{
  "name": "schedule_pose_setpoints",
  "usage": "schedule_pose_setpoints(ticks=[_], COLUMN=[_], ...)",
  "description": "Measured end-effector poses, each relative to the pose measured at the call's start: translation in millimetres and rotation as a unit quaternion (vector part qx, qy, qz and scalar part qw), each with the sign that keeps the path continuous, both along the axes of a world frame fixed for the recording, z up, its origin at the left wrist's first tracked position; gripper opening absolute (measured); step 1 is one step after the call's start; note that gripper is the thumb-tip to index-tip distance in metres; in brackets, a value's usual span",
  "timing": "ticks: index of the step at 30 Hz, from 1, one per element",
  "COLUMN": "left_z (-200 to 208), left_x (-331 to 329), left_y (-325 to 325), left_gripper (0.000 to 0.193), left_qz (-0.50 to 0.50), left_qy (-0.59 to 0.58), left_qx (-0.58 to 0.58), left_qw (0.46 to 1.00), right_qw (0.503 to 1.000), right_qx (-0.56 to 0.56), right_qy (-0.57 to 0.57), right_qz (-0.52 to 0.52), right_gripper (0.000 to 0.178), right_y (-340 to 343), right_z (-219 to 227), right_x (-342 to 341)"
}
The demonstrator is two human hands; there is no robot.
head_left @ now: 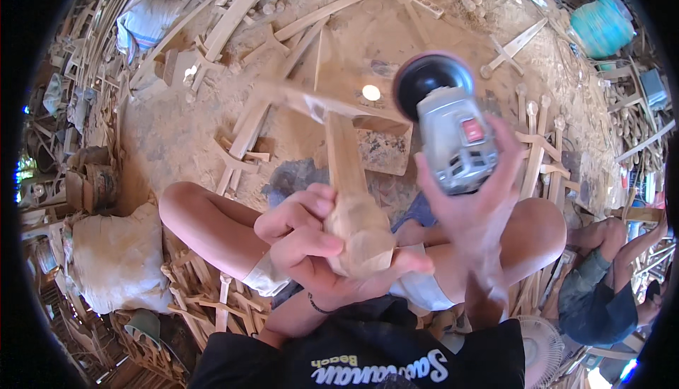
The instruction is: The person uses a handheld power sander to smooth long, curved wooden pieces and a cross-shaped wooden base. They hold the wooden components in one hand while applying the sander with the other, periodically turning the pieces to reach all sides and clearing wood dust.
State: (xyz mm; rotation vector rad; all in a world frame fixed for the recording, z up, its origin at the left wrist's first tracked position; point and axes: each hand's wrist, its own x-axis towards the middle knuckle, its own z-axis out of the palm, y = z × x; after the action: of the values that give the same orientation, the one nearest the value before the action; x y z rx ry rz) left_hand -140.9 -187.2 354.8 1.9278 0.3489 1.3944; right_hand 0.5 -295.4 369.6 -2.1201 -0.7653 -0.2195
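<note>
My left hand [300,240] is closed around the pommel of a pale wooden sword [346,155]. Its carved, faceted knob faces me, and the grip runs away from me to a crosspiece that is blurred at its left end. My right hand [470,216] grips the grey body of an angle grinder [456,141] with a red switch. On the grinder's far end sits a round black disc [433,81], to the right of the crosspiece and apart from it. Beneath the sword, a dark-stained wooden block [385,150] rests on the ground between my bent legs.
Wooden swords [515,49] and cut pieces lie scattered over the dusty floor, with piles along both sides. A full white sack [117,258] stands at left, and a turquoise bundle [601,25] at far right. Another person [601,297] sits at right, near a fan [541,350].
</note>
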Motion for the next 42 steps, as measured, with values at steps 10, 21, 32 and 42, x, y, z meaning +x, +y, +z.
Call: schedule_pose_setpoints(ticks=[10, 21, 32, 42], left_z=[-105.4, -161.5, -366.3, -260.0], left_x=[-83.5, -39.9, 149.6, 40.4], left_y=[-104.9, 70.4, 198.3, 287.5], left_gripper=[0.083, 0.037, 0.07, 0.056], left_qz=[-0.117, -0.234, -0.077, -0.21], left_qy=[0.277, 0.345, 0.417, -0.055], left_qx=[-0.485, -0.453, -0.46, -0.583], left_qw=[0.822, 0.788, 0.78, 0.783], right_qw=[0.997, 0.987, 0.984, 0.972], right_qx=[0.02, 0.026, 0.001, 0.056], right_qy=[-0.02, -0.024, 0.006, 0.145], right_qz=[-0.073, -0.159, -0.179, -0.178], right_gripper=[0.078, 0.085, 0.086, 0.087], right_y=[-21.1, -66.9, -77.7, -61.1], right_z=[-11.5, -36.3, -50.4, -42.9], right_x=[33.5, 52.1, 60.8, 47.2])
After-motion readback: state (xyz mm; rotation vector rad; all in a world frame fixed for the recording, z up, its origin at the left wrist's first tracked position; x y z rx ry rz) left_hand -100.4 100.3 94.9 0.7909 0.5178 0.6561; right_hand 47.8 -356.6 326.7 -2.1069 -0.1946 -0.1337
